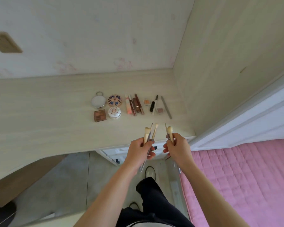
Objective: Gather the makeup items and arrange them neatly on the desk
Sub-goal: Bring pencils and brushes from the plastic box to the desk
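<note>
My left hand point(140, 149) grips three makeup brushes point(149, 133), bristles pointing up, over the desk's front edge. My right hand point(177, 149) holds two more brushes point(169, 132) the same way. On the pale wooden desk point(47, 112) beyond them lie rows of makeup: a round white compact point(98, 101), a patterned round compact point(115, 100), a brown square palette point(100, 115), a small floral jar point(114, 112), several lip tubes point(134, 104), a black mascara point(152, 106), two small eyeshadow pots point(146, 102) and a grey nail file point(166, 107).
A side panel point(220, 71) walls the desk on the right. A pink quilted bed point(244, 177) lies to the lower right. White drawers point(111, 153) sit under the desk edge. A wall socket point(5, 42) is at the upper left. My legs and shoes are below.
</note>
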A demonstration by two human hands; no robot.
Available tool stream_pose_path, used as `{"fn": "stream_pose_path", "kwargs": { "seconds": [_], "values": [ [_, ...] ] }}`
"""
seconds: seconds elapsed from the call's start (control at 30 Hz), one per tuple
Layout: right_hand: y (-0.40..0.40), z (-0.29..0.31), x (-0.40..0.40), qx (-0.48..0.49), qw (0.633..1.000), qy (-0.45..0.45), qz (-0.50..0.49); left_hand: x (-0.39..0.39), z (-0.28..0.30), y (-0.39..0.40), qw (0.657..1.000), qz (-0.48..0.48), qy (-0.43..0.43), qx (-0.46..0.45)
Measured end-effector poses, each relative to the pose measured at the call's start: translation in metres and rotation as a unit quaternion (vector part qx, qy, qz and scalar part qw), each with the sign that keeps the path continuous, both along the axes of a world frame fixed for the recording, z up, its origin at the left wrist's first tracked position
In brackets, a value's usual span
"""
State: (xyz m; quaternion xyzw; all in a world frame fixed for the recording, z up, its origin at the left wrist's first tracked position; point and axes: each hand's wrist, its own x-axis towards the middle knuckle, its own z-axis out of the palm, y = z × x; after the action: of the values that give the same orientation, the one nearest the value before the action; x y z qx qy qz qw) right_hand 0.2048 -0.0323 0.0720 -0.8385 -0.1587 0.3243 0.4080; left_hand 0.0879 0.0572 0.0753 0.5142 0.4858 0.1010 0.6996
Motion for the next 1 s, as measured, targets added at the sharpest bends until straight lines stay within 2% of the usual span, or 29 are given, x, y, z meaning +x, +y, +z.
{"fn": "stream_pose_path", "kwargs": {
  "seconds": [0.3, 0.6, 0.77, 0.9, 1.0],
  "values": [
    [0.052, -0.011, 0.105, -0.055, 0.998, -0.032, -0.008, 0.114, -0.01, 0.038, 0.998, 0.035, 0.015, -0.051],
    [0.096, -0.05, 0.183, -0.071, 0.995, 0.04, -0.066, 0.21, -0.047, 0.064, 0.989, 0.062, 0.07, -0.112],
    [0.121, -0.07, 0.204, -0.086, 0.993, 0.036, -0.07, 0.242, -0.062, 0.078, 0.986, 0.072, 0.116, -0.095],
    [0.129, -0.078, 0.213, -0.065, 0.991, 0.085, -0.078, 0.259, -0.068, 0.084, 0.983, 0.024, 0.18, -0.031],
    [0.133, -0.085, 0.214, -0.063, 0.99, 0.086, -0.09, 0.266, -0.071, 0.086, 0.976, -0.002, 0.216, 0.001]
  ]
}}
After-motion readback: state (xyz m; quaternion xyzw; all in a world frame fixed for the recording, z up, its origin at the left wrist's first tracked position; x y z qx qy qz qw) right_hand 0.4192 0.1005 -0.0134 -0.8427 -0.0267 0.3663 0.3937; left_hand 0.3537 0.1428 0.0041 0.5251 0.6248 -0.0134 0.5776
